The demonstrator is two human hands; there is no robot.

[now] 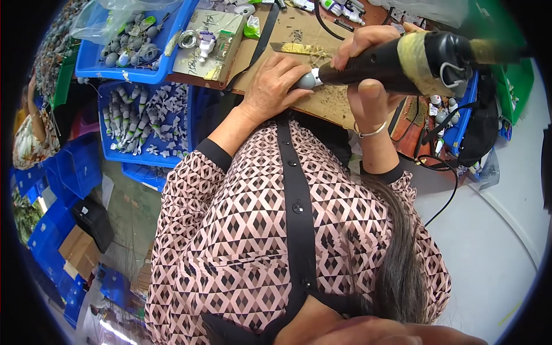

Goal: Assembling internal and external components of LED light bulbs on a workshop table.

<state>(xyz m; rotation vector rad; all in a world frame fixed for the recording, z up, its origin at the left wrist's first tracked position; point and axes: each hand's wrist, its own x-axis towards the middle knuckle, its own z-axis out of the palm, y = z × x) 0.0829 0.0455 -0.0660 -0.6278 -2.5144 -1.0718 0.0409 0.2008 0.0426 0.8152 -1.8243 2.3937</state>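
My right hand (372,108) is wrapped round a black handheld power tool (374,64) that looks like an electric screwdriver. Yellowish tape circles its body, and a cord trails off to the right. The tool's narrow end meets a small part with a grey rounded end and a white collar (308,80). My left hand (275,83) pinches that part against the cardboard-covered bench (330,106). The exact contact at the tool's tip is hidden. Just beyond the left hand lies a flat pointed strip wrapped in yellow tape (296,48).
At far left, a blue tray (123,76) holds grey rounded parts; a lower blue bin (144,156) holds white-and-grey assemblies and white pieces. A box (230,26) bears a wire coil (188,39) and a purple-white part (205,45). Black cables (428,156) hang at the right.
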